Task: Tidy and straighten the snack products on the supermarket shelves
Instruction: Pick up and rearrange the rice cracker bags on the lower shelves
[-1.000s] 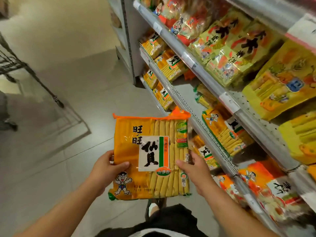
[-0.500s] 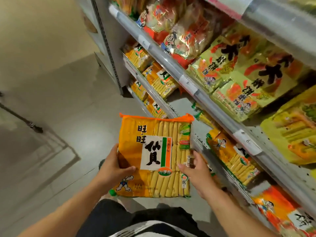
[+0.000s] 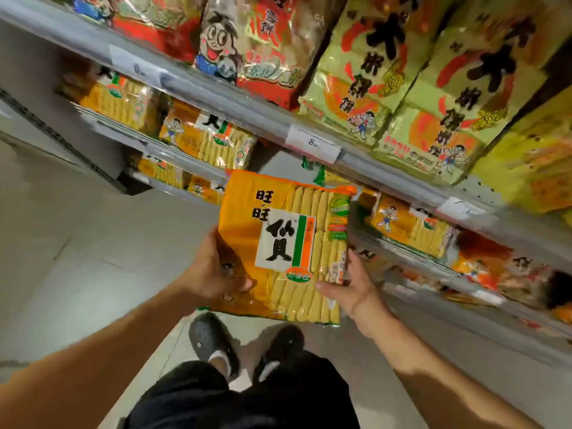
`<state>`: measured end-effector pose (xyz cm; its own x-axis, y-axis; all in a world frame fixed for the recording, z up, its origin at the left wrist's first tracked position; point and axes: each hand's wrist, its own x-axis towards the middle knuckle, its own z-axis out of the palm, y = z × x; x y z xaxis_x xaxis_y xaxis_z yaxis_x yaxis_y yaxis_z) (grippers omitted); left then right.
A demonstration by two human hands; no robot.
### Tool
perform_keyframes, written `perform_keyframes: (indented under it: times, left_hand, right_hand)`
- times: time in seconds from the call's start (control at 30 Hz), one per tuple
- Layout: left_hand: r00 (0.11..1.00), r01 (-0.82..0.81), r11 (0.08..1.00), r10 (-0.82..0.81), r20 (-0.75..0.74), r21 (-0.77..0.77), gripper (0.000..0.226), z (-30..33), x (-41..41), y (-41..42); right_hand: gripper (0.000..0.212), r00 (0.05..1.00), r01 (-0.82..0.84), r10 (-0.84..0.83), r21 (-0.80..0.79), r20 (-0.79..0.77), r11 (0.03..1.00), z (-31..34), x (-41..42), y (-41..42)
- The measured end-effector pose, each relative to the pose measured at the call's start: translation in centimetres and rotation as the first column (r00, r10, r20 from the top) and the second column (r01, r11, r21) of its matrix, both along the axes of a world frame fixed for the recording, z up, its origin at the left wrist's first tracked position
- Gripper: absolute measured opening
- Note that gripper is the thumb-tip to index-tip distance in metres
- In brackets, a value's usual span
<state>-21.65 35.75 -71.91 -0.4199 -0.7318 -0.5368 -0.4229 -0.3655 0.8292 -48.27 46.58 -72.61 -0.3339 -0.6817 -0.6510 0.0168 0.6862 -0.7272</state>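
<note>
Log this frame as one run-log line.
phase: carrying | left hand: grips orange cracker bag | right hand: grips same bag | bag: off shelf, upright, before shelf edge

Landmark: held orange cracker pack (image 3: 288,246), one.
Hands on it: two, left hand (image 3: 213,270), right hand (image 3: 353,283).
Above it: two red-and-clear bags (image 3: 253,48); right of those, two green packs (image 3: 365,72).
Below it: two black shoes (image 3: 213,342).
Above-right of it: three price tags (image 3: 312,144) along shelf rail.
</note>
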Motion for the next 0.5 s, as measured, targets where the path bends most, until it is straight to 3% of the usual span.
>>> perform_keyframes:
  times: [0.17,0.33,0.4,0.5]
  left_hand:
    - [0.985,0.171,0.973,-0.171,0.017,-0.152,0.109,-3.0,-3.1,-7.4]
    - [0.985,0.173,0.886,-0.167,0.051,-0.43,0.092,-7.1,-8.2,-14.9]
    - [0.987,0.148,0.849,-0.161,0.019,-0.508,0.079,-8.6,-10.2,-17.4]
    - [0.989,0.075,0.834,-0.134,-0.069,-0.547,0.072,-11.5,-12.5,-20.4]
  right_hand:
    - [0.099,0.988,0.081,-0.088,-0.066,-0.123,0.995,-2.4,-2.1,-4.5]
    - [0.094,0.948,0.189,-0.262,-0.342,-0.182,0.921,-6.1,-4.9,-10.8]
    - [0.085,0.924,0.157,-0.277,-0.397,-0.265,0.904,-7.7,-6.3,-12.7]
    - [0.052,0.88,0.111,-0.293,-0.437,-0.374,0.892,-10.3,-8.5,-15.2]
